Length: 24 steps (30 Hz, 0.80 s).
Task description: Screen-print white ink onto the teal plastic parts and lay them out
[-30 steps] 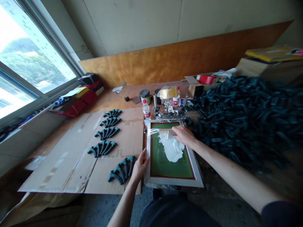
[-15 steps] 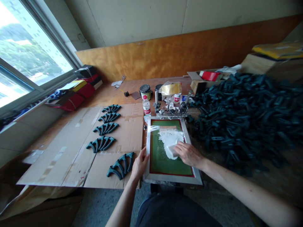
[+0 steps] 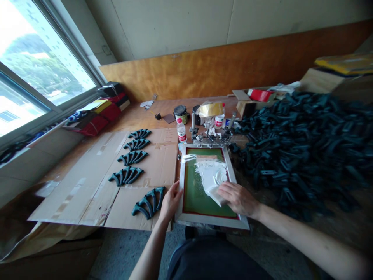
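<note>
A screen-printing frame [image 3: 243,221] with metal sides and a green mesh [image 3: 192,194] lies in front of me. White ink [image 3: 208,173] is smeared across the upper and middle mesh. My right hand [image 3: 239,197] is closed on a pale flat scraper [image 3: 218,195], pressed to the mesh at the lower end of the ink; fingers and ink partly cover it. At the frame's left side, my left hand [image 3: 171,200] grips the metal edge. A wooden-handled squeegee [image 3: 206,157] rests near the mesh's upper end.
Dark green curved plastic parts [image 3: 148,202] lie in fanned groups on cardboard [image 3: 87,179] to the left. A large heap of similar parts [image 3: 300,151] crowds the right. Behind the frame stand a clamp fixture [image 3: 211,138], a plastic bottle [image 3: 181,132] and a paint can [image 3: 180,112].
My right hand has drawn the scraper down and slightly right, and the white ink now reaches lower on the mesh. My left hand stays on the frame's edge.
</note>
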### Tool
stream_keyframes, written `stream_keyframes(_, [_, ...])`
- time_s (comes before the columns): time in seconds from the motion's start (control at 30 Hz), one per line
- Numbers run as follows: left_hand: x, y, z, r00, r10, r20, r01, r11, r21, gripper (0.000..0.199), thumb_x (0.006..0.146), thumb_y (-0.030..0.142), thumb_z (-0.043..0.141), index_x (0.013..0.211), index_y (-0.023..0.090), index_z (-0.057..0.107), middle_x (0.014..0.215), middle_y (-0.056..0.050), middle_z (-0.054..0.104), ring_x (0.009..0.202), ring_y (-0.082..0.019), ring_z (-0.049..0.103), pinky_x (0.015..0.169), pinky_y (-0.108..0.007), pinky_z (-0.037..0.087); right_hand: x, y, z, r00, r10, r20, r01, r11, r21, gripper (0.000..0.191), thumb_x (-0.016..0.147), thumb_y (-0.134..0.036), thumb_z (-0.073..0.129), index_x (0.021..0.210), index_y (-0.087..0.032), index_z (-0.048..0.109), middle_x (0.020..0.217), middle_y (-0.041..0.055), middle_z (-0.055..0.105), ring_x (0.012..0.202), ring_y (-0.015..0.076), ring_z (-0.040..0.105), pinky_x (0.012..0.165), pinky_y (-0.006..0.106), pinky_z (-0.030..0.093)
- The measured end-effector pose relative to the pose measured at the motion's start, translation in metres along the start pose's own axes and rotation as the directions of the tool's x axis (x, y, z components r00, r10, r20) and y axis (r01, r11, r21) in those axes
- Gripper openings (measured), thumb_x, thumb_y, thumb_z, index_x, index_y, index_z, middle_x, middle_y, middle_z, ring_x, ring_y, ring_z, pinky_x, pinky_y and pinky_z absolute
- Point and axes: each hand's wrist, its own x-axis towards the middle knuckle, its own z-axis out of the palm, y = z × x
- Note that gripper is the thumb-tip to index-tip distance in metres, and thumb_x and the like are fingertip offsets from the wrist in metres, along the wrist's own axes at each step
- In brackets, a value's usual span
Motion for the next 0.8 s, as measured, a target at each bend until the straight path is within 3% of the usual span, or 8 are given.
stream_keyframes(0.1, [-0.002,0.005,-0.003,1.0,-0.013,0.0,0.013,1.0,0.01,0.059,0.081,0.052,0.057,0.131,0.019,0.056,0.071,-0.001,0.066,0.066,-0.016,0.061,0.061,-0.025,0.048,0.026,0.017,-0.013,0.992,0.124,0.013,-0.124,0.992,0.013,0.017,0.087,-0.023,0.057,0.102,-0.021,0.065,0.091,0.0054,0.066,0.088,0.0213,0.059,0.082,0.035,0.048])
stream_keyframes(0.23, [-0.009,0.028,-0.016,0.998,-0.009,0.06,0.013,0.998,-0.063,0.071,0.079,0.058,0.058,0.137,0.02,0.048,0.07,0.001,0.065,0.062,-0.014,0.058,0.058,-0.023,0.045,0.081,0.052,-0.032,0.928,0.369,-0.058,-0.372,0.927,-0.047,0.047,0.082,-0.033,0.068,0.127,-0.023,0.056,0.101,0.0059,0.067,0.091,0.0225,0.06,0.081,0.033,0.047])
stream_keyframes(0.3, [-0.013,0.05,-0.027,0.997,-0.003,0.077,0.015,0.989,-0.149,0.072,0.078,0.062,0.057,0.135,0.018,0.051,0.073,0.0,0.067,0.065,-0.015,0.06,0.059,-0.023,0.046,0.091,0.071,-0.047,0.882,0.454,-0.129,-0.466,0.881,-0.087,0.055,0.082,-0.041,0.066,0.133,-0.024,0.052,0.099,0.0066,0.067,0.087,0.023,0.061,0.075,0.032,0.047])
stream_keyframes(0.4, [-0.012,0.09,-0.041,0.999,0.031,0.035,-0.021,0.962,-0.273,0.064,0.081,0.067,0.047,0.113,0.015,0.067,0.076,-0.003,0.068,0.069,-0.016,0.061,0.06,-0.024,0.046,0.07,0.098,-0.065,0.764,0.562,-0.317,-0.596,0.803,-0.015,0.048,0.089,-0.048,0.053,0.129,-0.021,0.054,0.092,0.0073,0.066,0.078,0.0217,0.061,0.07,0.032,0.046])
stream_keyframes(0.5, [0.005,0.136,-0.048,0.982,0.175,-0.075,-0.19,0.888,-0.42,0.06,0.086,0.066,0.041,0.104,0.016,0.068,0.086,-0.005,0.07,0.072,-0.016,0.063,0.062,-0.025,0.048,0.027,0.11,-0.053,0.654,0.687,-0.317,-0.695,0.711,0.109,0.039,0.091,-0.049,0.045,0.106,-0.018,0.063,0.08,0.0063,0.065,0.072,0.0213,0.061,0.065,0.031,0.045])
stream_keyframes(0.67, [0.047,0.199,-0.047,0.921,0.353,-0.166,-0.386,0.767,-0.512,0.057,0.088,0.063,0.037,0.093,0.013,0.064,0.09,-0.009,0.07,0.083,-0.017,0.065,0.065,-0.025,0.05,-0.016,0.073,0.022,0.793,0.608,-0.041,-0.609,0.793,-0.011,0.034,0.084,-0.052,0.058,0.079,-0.018,0.061,0.082,0.0074,0.063,0.08,0.0231,0.06,0.071,0.032,0.045])
stream_keyframes(0.73, [0.05,0.201,-0.039,0.911,0.325,-0.255,-0.412,0.739,-0.533,0.056,0.088,0.064,0.038,0.097,0.014,0.063,0.085,-0.007,0.069,0.078,-0.015,0.065,0.064,-0.024,0.049,-0.015,0.054,0.041,0.81,0.586,-0.008,-0.582,0.804,-0.119,0.026,0.083,-0.043,0.062,0.077,-0.018,0.058,0.088,0.0092,0.062,0.086,0.0244,0.059,0.073,0.033,0.044])
stream_keyframes(0.8, [0.038,0.184,-0.021,0.924,0.235,-0.301,-0.371,0.742,-0.559,0.056,0.084,0.065,0.045,0.106,0.016,0.061,0.08,-0.004,0.069,0.071,-0.013,0.064,0.06,-0.022,0.048,-0.007,0.038,0.045,0.778,0.628,0.006,-0.621,0.77,-0.145,0.016,0.085,-0.031,0.061,0.078,-0.018,0.056,0.084,0.0082,0.062,0.081,0.0226,0.059,0.069,0.031,0.042])
